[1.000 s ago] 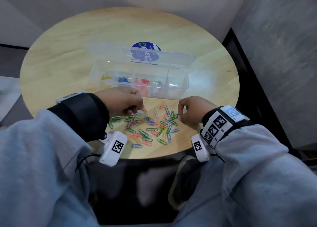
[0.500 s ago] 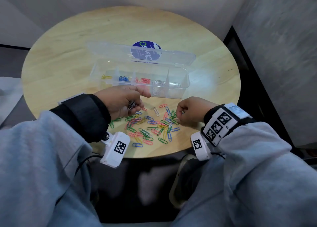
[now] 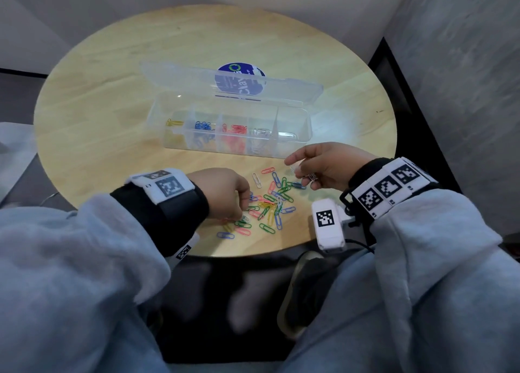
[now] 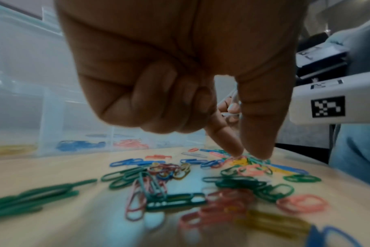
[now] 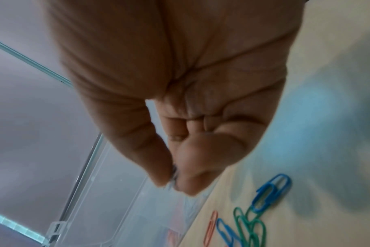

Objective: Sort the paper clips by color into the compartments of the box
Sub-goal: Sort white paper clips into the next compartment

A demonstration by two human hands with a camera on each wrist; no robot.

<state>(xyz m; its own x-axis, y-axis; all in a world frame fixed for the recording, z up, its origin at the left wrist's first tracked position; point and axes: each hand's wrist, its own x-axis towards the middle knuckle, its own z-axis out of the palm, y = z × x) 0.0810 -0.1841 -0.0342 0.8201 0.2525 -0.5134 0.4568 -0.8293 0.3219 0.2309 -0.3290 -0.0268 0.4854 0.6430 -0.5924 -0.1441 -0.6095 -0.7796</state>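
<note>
Grey sleeves (image 3: 70, 260) nearest the camera, both wrists wearing white tagged camera units.

Left hand (image 3: 222, 192): three fingers curled into the palm; index finger (image 4: 226, 138) and thumb extended down, tips touching the loose paper clips (image 3: 267, 203) on the counter (image 3: 112, 96). Tips are set slightly apart on a yellow and pink cluster; cannot tell whether a clip is actually caught between them. Green clips lie on the near side of these fingers, blue and red ones beyond them.

Right hand (image 3: 323, 164): raised just above the far right edge of the pile, near the front wall of the box. Thumb and index finger (image 5: 158, 163) pinch a silver clip (image 5: 174, 173); a few more silver clips (image 3: 309, 177) appear to be held in the lower curled fingers, though the detail is too small to confirm. Blue, green and red clips lie on the counter below this hand.

Beyond both sets of fingers: clear plastic box (image 3: 305, 136), lid open and lying back. Compartments, left to right: yellow clips (image 3: 174, 123), blue clips (image 3: 203, 126), red clips (image 3: 236, 129), silver clips (image 3: 263, 132); one further compartment at the right end, contents unclear. Round blue sticker (image 3: 239, 77) shows through the lid.
</note>
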